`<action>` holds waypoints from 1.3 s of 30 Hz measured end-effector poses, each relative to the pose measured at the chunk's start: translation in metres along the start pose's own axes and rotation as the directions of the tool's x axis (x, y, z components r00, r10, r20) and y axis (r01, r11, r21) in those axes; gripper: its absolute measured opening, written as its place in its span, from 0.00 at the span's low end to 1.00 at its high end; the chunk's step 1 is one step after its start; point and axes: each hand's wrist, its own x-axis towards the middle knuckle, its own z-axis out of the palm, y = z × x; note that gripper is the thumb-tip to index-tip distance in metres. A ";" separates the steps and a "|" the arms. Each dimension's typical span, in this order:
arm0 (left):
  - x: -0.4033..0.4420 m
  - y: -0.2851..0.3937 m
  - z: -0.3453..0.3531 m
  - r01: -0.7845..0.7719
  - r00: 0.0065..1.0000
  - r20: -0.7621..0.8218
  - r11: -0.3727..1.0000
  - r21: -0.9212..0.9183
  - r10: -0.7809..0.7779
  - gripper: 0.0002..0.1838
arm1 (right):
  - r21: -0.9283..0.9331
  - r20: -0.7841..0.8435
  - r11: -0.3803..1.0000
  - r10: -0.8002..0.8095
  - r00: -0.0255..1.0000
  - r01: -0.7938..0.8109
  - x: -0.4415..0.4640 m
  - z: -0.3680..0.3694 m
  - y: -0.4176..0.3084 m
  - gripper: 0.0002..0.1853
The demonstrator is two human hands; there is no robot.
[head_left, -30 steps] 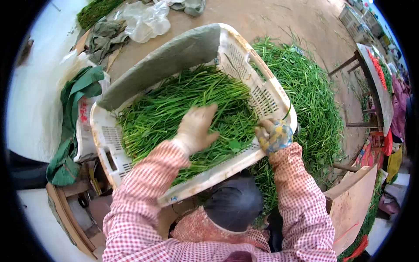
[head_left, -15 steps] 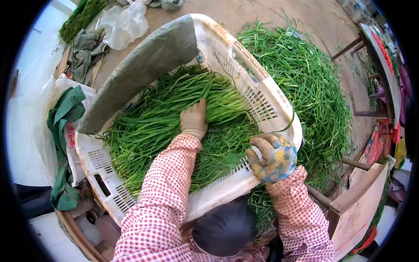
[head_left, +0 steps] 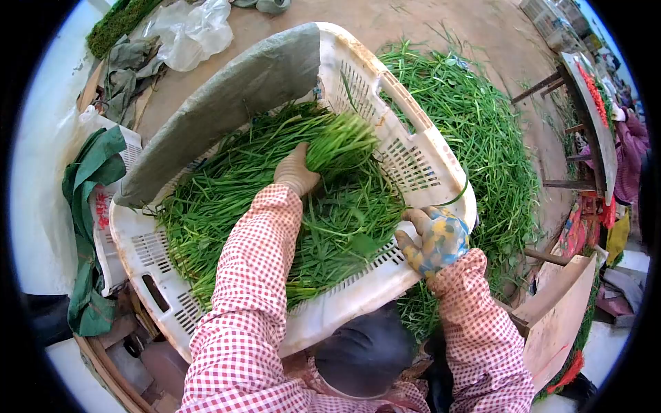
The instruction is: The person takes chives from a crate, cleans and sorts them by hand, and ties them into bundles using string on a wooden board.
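Note:
A white plastic basket point(head_left: 372, 292) with slotted sides holds a heap of long, thin green stalks point(head_left: 220, 186) that look like chives. Inside it, my left hand point(head_left: 297, 170), in a beige glove, is closed around a bunch of chives point(head_left: 342, 141) whose blurred ends point to the right. My right hand point(head_left: 438, 241) wears a blue-and-yellow patterned glove. Its fingers curl over the basket's near right rim, and the contact underneath is hidden. Grey-green cloth point(head_left: 227, 103) lines the basket's far left wall.
A large pile of green stalks point(head_left: 475, 144) covers the floor right of the basket. Wooden-legged tables point(head_left: 582, 124) stand at the far right. Dark green cloth point(head_left: 93, 206) hangs over another white crate on the left. Clear plastic sheeting point(head_left: 189, 34) lies behind.
My left hand has shifted slightly back and left, lifting and tilting the bunch's ends upward. My right hand's fingers have closed down onto the basket rim.

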 end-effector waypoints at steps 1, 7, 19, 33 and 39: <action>0.002 -0.006 0.000 0.007 1.000 -0.020 0.996 -0.088 -0.008 0.48 | -0.066 0.170 0.994 0.100 0.980 -0.090 0.007 -0.007 -0.007 0.17; 0.012 -0.041 0.011 -0.149 0.987 -0.098 0.958 -0.243 0.129 0.48 | 0.792 0.149 0.470 0.470 0.870 -0.390 0.102 0.069 0.020 0.18; 0.002 -0.063 0.021 -0.380 0.922 -0.242 0.825 -0.419 0.302 0.47 | 0.974 0.006 -0.196 0.519 0.854 0.112 0.177 0.118 -0.012 0.36; -0.044 -0.002 -0.008 -0.505 0.773 -0.379 0.855 0.117 0.508 0.71 | 0.897 0.104 -0.443 0.240 0.965 0.013 0.157 0.120 -0.045 0.34; 0.012 -0.054 0.036 -0.703 0.691 -0.408 0.686 -0.187 0.597 0.36 | 0.874 -0.176 0.463 0.023 0.984 0.146 0.135 0.091 -0.076 0.52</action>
